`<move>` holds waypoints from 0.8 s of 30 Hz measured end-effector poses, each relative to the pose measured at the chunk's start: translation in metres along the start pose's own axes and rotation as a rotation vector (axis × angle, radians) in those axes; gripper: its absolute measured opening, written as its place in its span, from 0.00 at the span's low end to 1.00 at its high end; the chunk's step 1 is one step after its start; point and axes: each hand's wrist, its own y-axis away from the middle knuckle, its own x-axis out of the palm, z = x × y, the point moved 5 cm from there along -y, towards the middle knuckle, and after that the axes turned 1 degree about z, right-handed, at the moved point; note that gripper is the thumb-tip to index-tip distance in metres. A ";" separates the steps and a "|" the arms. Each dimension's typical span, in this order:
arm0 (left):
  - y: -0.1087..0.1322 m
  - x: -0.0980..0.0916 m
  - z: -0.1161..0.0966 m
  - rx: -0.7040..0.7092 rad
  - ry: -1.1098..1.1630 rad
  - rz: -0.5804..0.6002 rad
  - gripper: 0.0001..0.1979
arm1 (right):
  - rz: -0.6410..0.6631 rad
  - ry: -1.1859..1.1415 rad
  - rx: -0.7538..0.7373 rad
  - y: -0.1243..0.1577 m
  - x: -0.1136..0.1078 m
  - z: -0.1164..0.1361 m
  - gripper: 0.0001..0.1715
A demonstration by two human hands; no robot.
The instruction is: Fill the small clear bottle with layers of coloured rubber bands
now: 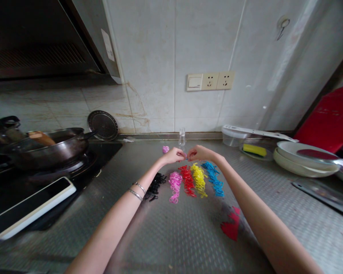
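A grey, textured metal worktop (171, 236) carries thin looped bands in heaps, left to right: a black heap (156, 185), a pink heap (175, 184), a red heap (188, 180), a yellow heap (199, 179) and a blue heap (214, 179). Beyond them, the left hand (173, 155) and right hand (201, 153) nearly meet, fingers pinched narrow; what they hold is too small to tell. Behind stands a clear, upright bottle (182, 137); near the left hand lies a small pink bundle (165, 149).
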 end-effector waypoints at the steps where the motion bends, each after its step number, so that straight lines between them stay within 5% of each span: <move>1: 0.000 0.000 0.001 0.000 0.012 -0.002 0.08 | -0.004 0.007 -0.007 -0.002 0.001 -0.002 0.14; 7: -0.001 -0.001 0.008 -0.029 -0.011 -0.028 0.13 | -0.012 0.046 0.010 -0.002 0.000 -0.005 0.12; 14: 0.001 -0.028 0.028 -0.111 -0.393 -0.266 0.08 | -0.077 0.246 0.256 0.017 -0.028 -0.043 0.08; 19: 0.005 -0.029 0.043 -0.180 -0.484 -0.249 0.09 | 0.068 0.231 0.496 0.034 -0.028 -0.082 0.09; 24: 0.010 -0.036 0.052 -0.264 -0.578 -0.350 0.14 | 0.132 0.178 0.521 0.038 -0.023 -0.088 0.13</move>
